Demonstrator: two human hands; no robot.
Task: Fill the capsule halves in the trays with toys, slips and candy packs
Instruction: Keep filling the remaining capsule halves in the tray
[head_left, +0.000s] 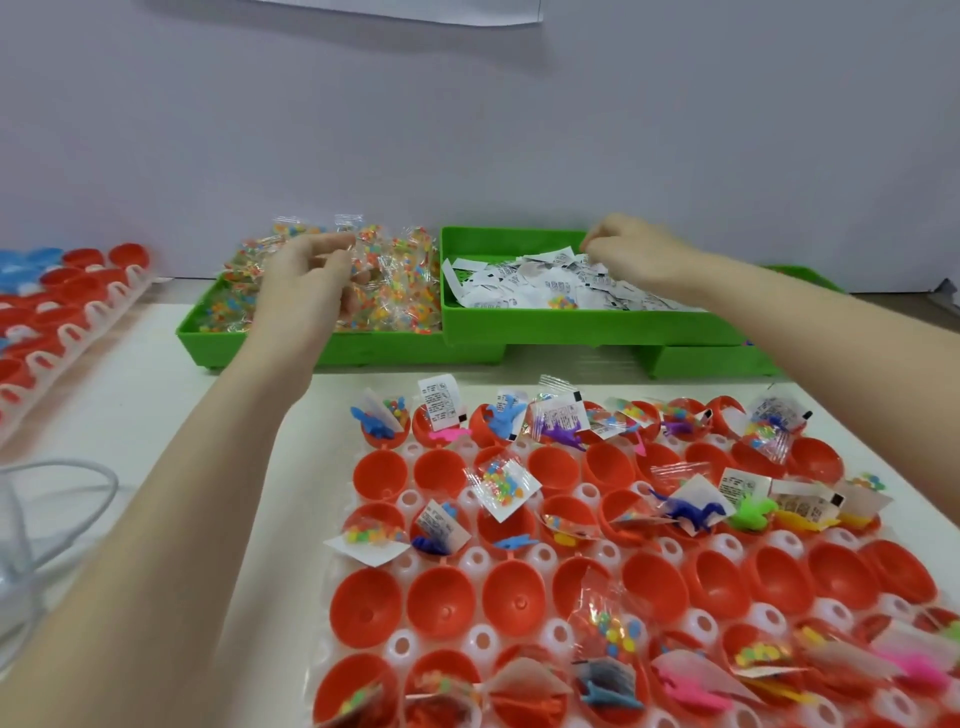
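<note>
Restocking step: left hand (301, 280) fingers pinching a candy pack (363, 254) in its bin; right hand (631, 254) fingertips pinching among slips (524, 286). Next, probably: carry both to an empty capsule half (441, 603).

We reach both hands into green bins at back of bench (156, 415). Left hand (306, 280) curls fingers round clear candy packs (384, 280) in left bin (322, 353). Right hand (628, 254) pinches at paper slips (524, 286) in right bin (571, 327). Near us, white tray (480, 642) holds red capsule halves (441, 603); some carry toys (685, 512), slips, candy, others bare. Second tray (98, 312) at far left.
</note>
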